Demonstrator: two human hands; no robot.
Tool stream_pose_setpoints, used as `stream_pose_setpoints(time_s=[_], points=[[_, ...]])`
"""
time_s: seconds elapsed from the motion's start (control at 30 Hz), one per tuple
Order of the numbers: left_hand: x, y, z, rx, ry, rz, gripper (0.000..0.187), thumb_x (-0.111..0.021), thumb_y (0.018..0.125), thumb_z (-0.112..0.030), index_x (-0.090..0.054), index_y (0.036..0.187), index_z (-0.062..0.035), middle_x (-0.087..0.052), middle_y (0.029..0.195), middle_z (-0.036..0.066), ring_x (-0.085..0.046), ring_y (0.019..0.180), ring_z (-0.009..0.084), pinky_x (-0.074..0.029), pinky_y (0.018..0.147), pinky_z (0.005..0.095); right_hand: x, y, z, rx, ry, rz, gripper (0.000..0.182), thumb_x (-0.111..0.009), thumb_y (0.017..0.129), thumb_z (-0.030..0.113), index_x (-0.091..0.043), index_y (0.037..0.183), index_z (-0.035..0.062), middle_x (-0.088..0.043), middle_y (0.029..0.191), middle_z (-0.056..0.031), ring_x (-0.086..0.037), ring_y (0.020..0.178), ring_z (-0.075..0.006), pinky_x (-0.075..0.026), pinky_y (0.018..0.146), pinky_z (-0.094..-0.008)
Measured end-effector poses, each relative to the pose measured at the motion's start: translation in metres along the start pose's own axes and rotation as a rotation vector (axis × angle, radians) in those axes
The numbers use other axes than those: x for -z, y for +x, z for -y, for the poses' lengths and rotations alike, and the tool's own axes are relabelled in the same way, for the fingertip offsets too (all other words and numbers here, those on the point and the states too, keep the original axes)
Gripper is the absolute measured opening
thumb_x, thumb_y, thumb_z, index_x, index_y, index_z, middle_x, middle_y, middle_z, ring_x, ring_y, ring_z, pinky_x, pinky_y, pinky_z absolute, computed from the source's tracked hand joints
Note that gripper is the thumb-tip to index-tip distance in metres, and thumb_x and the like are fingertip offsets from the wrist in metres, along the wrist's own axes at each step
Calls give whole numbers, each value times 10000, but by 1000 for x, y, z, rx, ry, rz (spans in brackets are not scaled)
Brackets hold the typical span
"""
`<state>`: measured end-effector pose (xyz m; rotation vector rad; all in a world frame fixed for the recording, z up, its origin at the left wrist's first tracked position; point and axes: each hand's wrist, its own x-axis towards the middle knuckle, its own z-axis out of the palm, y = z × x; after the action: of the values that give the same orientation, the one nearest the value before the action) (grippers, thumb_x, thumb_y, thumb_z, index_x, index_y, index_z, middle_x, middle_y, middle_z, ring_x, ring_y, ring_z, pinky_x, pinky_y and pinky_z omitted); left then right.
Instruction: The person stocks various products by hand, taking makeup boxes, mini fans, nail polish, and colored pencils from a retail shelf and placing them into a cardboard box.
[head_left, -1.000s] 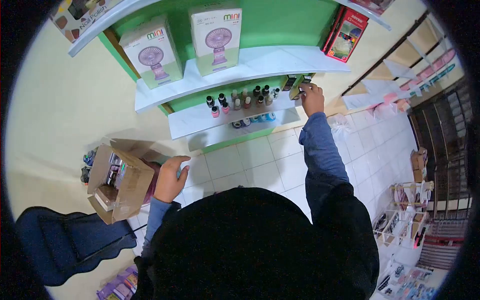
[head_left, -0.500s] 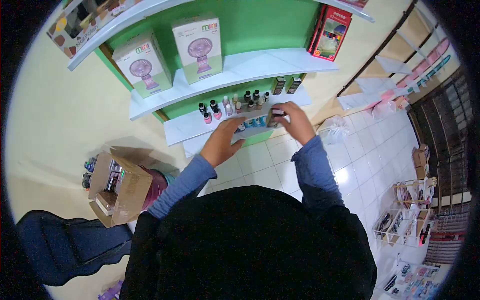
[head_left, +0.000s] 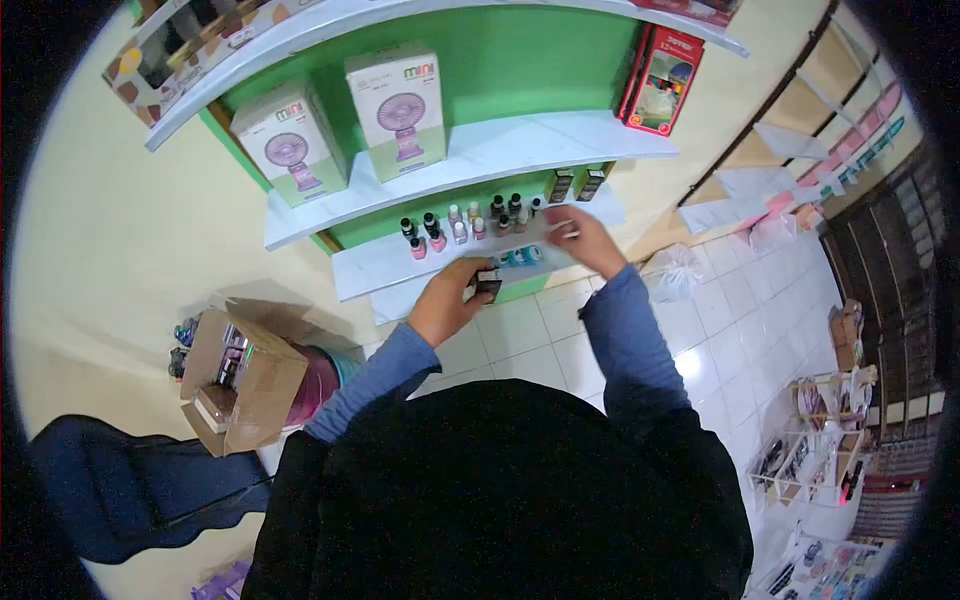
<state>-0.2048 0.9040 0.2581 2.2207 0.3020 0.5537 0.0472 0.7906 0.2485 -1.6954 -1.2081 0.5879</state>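
A small dark box [head_left: 487, 284] is gripped in my left hand [head_left: 447, 302], in front of the lowest shelves. My right hand [head_left: 588, 242] is raised to the right of it, by the end of a row of nail polish bottles. Its fingers are bent and smeared by motion, and I cannot tell whether anything is between them. The nail polish bottles include pink ones [head_left: 437, 241], pale ones [head_left: 460, 232] and dark ones [head_left: 503, 224]. Two more small dark boxes [head_left: 561, 185] stand at the shelf's back right. Blue-labelled items [head_left: 522, 257] sit just below the bottles.
Above are two mini fan boxes [head_left: 400, 112] and a red colouring set [head_left: 664, 80] on a marble-patterned shelf [head_left: 540, 138]. An open cardboard carton [head_left: 262, 385] with goods stands at left. A plastic bag [head_left: 677, 272] lies on the tiled floor; wire racks [head_left: 812, 455] stand at right.
The small dark box has passed from my right hand to my left, moving left and down. My right hand has come away from it and stays near the bottles.
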Motion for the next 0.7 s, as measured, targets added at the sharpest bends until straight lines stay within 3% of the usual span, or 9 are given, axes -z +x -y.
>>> stream_pose_setpoints(time_s=[0.1, 0.17, 0.23, 0.3, 0.5, 0.57, 0.6, 0.7], points=[[26, -20, 2, 19, 94, -41, 419, -697, 721, -35, -539, 1108, -12, -582, 1019, 159, -605, 928, 295, -499, 811, 337, 19, 37, -49, 66, -339, -385, 253, -690, 740, 175, -647, 947, 38, -630, 881, -143, -604, 823, -283, -483, 739, -363], [44, -36, 4, 39, 143, -65, 400, -691, 719, -25, -548, 1092, -14, -581, 1001, 157, -600, 915, 301, -493, 800, 344, 24, 52, -43, 26, -805, -507, 298, -658, 739, 140, -631, 1030, 77, -601, 957, -168, -566, 898, -347, -479, 757, -443], [60, -51, 3, 74, 176, -91, 386, -685, 717, -19, -553, 1080, -15, -580, 981, 156, -593, 901, 309, -483, 788, 353, 22, 62, -31, -101, -991, -483, 316, -638, 751, 202, -625, 1057, 124, -556, 1086, -154, -508, 1028, -345, -466, 782, -494], [75, -67, 1, 85, 220, -142, 373, -686, 716, -21, -561, 1068, -16, -579, 955, 157, -584, 886, 318, -470, 780, 363, 23, 80, -54, -67, -1128, -440, 329, -651, 737, 198, -626, 1060, 138, -558, 1108, -137, -470, 1111, -339, -456, 796, -516], [108, -105, -2, 156, 235, -268, 350, -665, 710, 6, -561, 1044, -17, -582, 952, 152, -584, 888, 322, -473, 780, 363, 21, 95, -81, -90, -1239, -448, 367, -687, 728, 255, -620, 1077, 162, -514, 1211, -116, -432, 1173, -329, -442, 809, -527], [119, -114, -3, 208, 232, -302, 359, -674, 706, 1, -563, 1046, -21, -584, 951, 154, -588, 886, 321, -475, 780, 362, 21, 87, -78, -82, -1213, -452, 389, -714, 709, 281, -616, 1073, 182, -520, 1182, -110, -457, 1138, -318, -448, 803, -510], [124, -119, -3, 224, 235, -321, 361, -679, 704, -5, -564, 1046, -21, -585, 954, 155, -589, 885, 322, -475, 780, 363, 22, 79, -65, -187, -1142, -405, 384, -730, 697, 267, -614, 1056, 193, -530, 1142, -105, -484, 1089, -311, -457, 797, -487], [138, -134, 2, 247, 253, -391, 356, -693, 704, -40, -571, 1038, -22, -590, 948, 154, -590, 884, 321, -475, 775, 365, 32, 53, -62, -54, -1071, -463, 372, -721, 706, 209, -602, 1051, 137, -548, 1060, -129, -496, 1030, -338, -434, 839, -449]])
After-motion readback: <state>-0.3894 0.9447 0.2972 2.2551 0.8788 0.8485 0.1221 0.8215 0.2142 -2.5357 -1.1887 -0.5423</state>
